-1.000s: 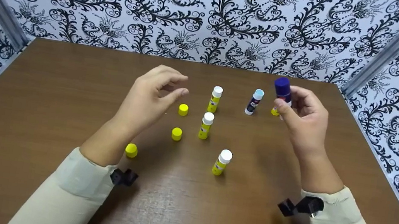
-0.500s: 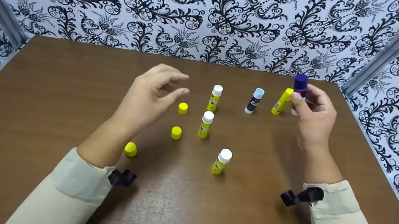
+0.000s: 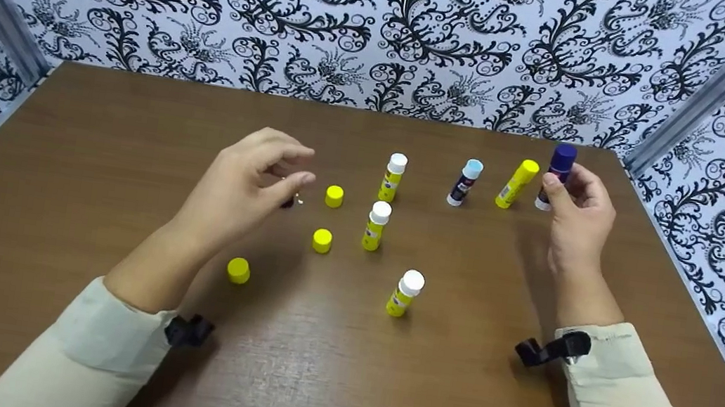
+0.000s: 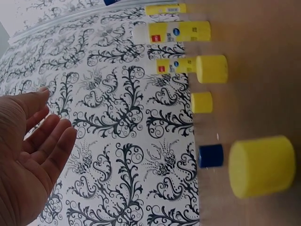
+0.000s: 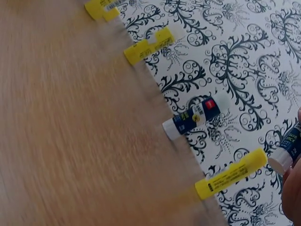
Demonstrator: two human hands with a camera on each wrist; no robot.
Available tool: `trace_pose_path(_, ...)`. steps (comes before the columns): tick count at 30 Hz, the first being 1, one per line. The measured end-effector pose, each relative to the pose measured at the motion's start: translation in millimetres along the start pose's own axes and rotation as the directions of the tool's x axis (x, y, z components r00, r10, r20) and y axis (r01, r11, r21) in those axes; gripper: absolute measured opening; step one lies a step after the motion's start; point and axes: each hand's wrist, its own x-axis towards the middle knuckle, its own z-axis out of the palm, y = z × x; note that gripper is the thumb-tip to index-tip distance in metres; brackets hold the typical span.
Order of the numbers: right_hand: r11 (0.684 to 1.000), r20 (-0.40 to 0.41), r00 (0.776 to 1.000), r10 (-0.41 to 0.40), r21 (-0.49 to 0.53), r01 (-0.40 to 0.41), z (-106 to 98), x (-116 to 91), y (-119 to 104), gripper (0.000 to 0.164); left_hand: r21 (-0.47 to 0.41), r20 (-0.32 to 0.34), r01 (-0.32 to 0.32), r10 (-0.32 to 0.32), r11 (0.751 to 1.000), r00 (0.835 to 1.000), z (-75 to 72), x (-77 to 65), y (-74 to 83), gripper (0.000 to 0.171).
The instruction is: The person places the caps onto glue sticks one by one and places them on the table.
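Observation:
My right hand [image 3: 583,224] pinches a dark-blue-capped glue stick [image 3: 562,162] upright between thumb and fingers, right of a capped yellow glue stick [image 3: 516,185]. In the right wrist view the held glue stick's white base [image 5: 280,161] shows at the right edge. My left hand [image 3: 234,182] hovers over the table with fingers loosely bent and nothing in them. A dark blue cap [image 4: 210,156] stands on the table, mostly hidden behind the left thumb in the head view. To the left of the yellow stick stands an uncapped dark blue glue stick [image 3: 463,183] with a pale top.
Three uncapped yellow glue sticks with white tops stand mid-table: a far one [image 3: 391,178], a middle one [image 3: 375,226] and a near one [image 3: 403,294]. Three yellow caps, including one [image 3: 322,241] beside the middle stick, lie left of them. A patterned wall [image 3: 331,22] bounds the table's back.
My right hand has carried the blue-capped glue stick rightward, past the yellow stick, which shows fully now. My left hand has drawn left and a little nearer, exposing part of the dark blue cap.

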Motion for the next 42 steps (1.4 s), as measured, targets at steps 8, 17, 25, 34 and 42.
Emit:
trace_pose_path(8,1.0,-0.001,1.0,0.013,-0.02,-0.013,-5.3,5.1,8.0,0.022,0.033,0.018,0.025,-0.026,0.999,1.0,-6.6,-9.2,-6.5,0.034)
trace_pose_path(17,0.998,-0.011,0.998,0.066,-0.013,-0.067,-9.9,10.7,17.2,0.024,0.05,0.037,0.045,-0.046,0.998,0.998,-11.9,-17.8,-11.8,0.033)
trace_pose_path(25,0.995,-0.032,0.995,0.092,-0.043,-0.093,-15.9,12.8,26.7,0.021,0.067,0.064,0.067,-0.071,0.996,0.995,-14.7,-24.3,-15.8,0.032)
trace_pose_path(34,0.989,-0.043,0.991,0.13,-0.069,-0.133,-18.4,14.7,30.5,0.022,0.079,0.103,0.082,-0.09,0.994,0.991,-19.3,-34.1,-23.7,0.029)
trace_pose_path(42,0.98,-0.053,0.985,0.167,-0.096,-0.172,-20.9,18.6,37.0,0.02,0.106,0.122,0.104,-0.117,0.989,0.986,-20.6,-39.4,-26.7,0.026)
